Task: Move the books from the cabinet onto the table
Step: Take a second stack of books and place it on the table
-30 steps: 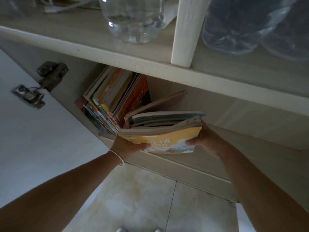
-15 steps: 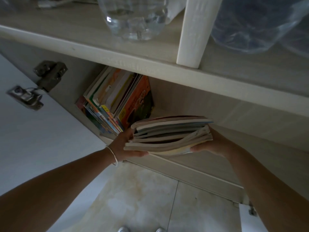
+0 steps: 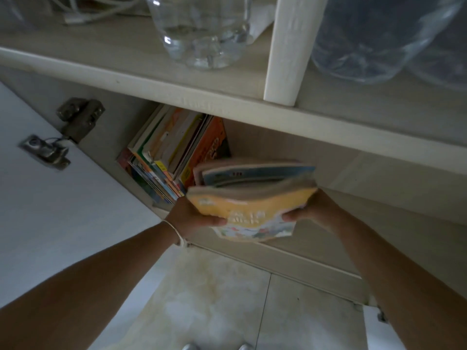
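I hold a stack of thin books [image 3: 252,198] between both hands at the mouth of the lower cabinet compartment; a yellow cover faces me. My left hand [image 3: 189,215], with a thin bracelet on the wrist, grips the stack's left end. My right hand [image 3: 313,210] grips its right end. A row of colourful books [image 3: 174,152] still leans against the left wall inside the cabinet [image 3: 278,145], behind and to the left of the stack. No table is in view.
The open white cabinet door [image 3: 63,198] with a metal hinge [image 3: 45,150] stands at the left. Above, a shelf [image 3: 202,97] carries a clear water bottle [image 3: 202,29], cables and large blue jugs [image 3: 379,36], split by a white post [image 3: 288,46]. Pale floor tiles [image 3: 214,299] lie below.
The stack tipped from lying flat with its page edges toward me to showing the yellow cover again. It sits slightly lower and nearer me; both hands keep their grip.
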